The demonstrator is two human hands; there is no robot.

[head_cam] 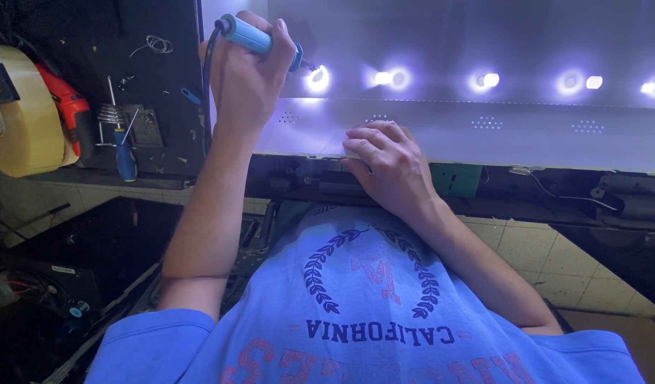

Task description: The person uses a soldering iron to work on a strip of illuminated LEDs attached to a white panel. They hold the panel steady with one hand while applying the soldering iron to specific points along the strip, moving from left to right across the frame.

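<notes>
Soldering iron (pixel 260 40) inside left hand (pixel 246 78) fingers (fisted).

Dim overall, lit mostly by a row of glaring white LEDs (pixel 487 80) blooming into purple haloes across the panel (pixel 484 128); deep shadow at left, slight wide-angle bending near edges.

A large flat display panel (pixel 484 85) lies open across the far right of the scene, its pale reflective sheet lit by a row of bright white lamp points running left to right. At the near left, a small white rectangular label (pixel 63 269) sits on a black box. On the far left, a big roll of yellowish tape (pixel 18 128) carries a small pale label on its side.
</notes>
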